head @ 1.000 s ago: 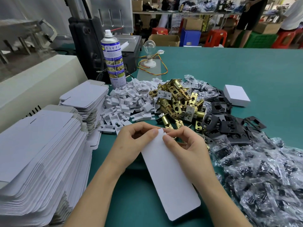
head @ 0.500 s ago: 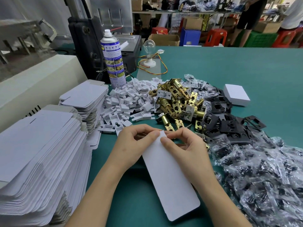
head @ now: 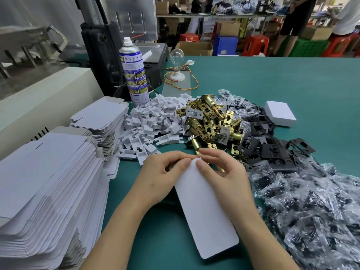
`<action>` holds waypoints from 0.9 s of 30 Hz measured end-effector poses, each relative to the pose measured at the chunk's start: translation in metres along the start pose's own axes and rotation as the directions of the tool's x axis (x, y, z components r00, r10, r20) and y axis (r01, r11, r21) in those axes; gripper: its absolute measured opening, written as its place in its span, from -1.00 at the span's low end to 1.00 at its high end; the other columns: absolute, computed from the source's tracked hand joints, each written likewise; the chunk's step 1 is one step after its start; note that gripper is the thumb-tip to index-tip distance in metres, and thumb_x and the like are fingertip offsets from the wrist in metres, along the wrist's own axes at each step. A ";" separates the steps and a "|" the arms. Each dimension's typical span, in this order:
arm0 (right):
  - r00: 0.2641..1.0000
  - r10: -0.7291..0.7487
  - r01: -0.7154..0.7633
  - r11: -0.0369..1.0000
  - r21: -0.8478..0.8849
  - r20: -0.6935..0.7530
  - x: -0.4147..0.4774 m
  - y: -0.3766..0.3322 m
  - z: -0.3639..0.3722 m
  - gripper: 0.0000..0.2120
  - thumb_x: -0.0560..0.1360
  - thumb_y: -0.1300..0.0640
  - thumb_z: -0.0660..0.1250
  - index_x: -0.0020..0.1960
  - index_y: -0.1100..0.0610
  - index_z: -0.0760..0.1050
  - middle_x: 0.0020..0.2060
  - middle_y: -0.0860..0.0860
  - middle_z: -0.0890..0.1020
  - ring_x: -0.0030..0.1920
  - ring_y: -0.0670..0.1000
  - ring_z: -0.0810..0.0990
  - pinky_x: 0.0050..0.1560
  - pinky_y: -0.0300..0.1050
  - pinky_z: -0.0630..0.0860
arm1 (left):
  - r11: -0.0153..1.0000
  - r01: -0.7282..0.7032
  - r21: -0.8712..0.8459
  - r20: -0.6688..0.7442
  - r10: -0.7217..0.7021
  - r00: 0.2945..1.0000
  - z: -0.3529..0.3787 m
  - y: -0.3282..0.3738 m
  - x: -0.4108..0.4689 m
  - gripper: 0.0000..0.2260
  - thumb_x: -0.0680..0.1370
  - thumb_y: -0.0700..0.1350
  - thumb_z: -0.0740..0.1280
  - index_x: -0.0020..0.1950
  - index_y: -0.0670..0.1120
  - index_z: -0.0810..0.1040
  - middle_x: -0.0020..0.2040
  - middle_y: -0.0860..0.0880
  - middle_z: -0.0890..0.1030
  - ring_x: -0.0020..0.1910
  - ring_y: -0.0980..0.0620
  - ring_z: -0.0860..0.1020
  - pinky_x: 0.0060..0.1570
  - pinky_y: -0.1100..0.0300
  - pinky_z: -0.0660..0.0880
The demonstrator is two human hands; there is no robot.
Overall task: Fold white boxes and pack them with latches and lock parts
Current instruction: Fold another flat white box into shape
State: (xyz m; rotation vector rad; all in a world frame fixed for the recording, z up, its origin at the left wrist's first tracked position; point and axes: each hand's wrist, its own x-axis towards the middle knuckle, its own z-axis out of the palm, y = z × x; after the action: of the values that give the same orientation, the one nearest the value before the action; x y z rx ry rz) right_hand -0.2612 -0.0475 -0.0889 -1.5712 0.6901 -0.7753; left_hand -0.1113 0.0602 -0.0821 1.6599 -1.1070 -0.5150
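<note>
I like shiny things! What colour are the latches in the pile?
The latches are brassy gold; head view.

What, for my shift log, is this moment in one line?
step: fold | left hand: pinches blank | right hand: pinches blank | latches: piled, unpacked

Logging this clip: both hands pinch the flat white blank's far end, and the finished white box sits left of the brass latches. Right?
No: the head view shows the finished white box right of the brass latches, not left. The rest holds.
</note>
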 end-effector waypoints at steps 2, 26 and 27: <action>1.000 0.001 -0.002 1.000 0.004 0.005 0.000 -0.001 0.000 -0.86 0.55 0.07 0.48 0.07 -0.13 0.70 0.01 -0.15 0.74 -0.02 -0.11 0.72 -0.07 -0.16 0.61 | 1.000 0.000 0.001 0.013 0.000 1.000 0.000 0.000 0.000 -0.77 0.64 0.05 0.30 0.17 0.29 0.71 0.07 0.24 0.73 0.09 0.14 0.67 0.06 0.03 0.58; 0.967 -0.158 0.157 0.987 -0.019 -0.198 -0.004 -0.009 -0.005 -0.80 0.64 0.04 0.37 0.19 -0.23 0.61 -0.34 0.01 0.71 -0.25 -0.01 0.72 -0.11 -0.01 0.65 | 0.783 0.395 -0.481 0.047 -0.427 0.903 -0.011 0.007 0.002 -0.79 0.62 0.08 0.40 0.08 0.04 0.79 -0.11 -0.03 0.76 -0.19 0.05 0.68 -0.22 0.21 0.54; 0.967 -0.179 0.174 0.984 -0.044 -0.180 -0.005 -0.008 -0.003 -0.78 0.65 0.08 0.35 0.17 -0.23 0.61 -0.35 0.02 0.69 -0.29 -0.03 0.69 -0.13 -0.02 0.63 | 0.769 0.422 -0.480 0.061 -0.451 0.890 -0.010 0.005 0.003 -0.79 0.61 0.08 0.40 0.07 0.04 0.80 -0.11 -0.02 0.76 -0.20 0.05 0.67 -0.20 0.19 0.55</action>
State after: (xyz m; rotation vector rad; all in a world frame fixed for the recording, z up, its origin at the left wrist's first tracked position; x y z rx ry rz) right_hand -0.2670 -0.0442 -0.0812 -1.6150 0.7027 -1.0573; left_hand -0.1040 0.0628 -0.0729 1.4605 -0.4704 -0.9555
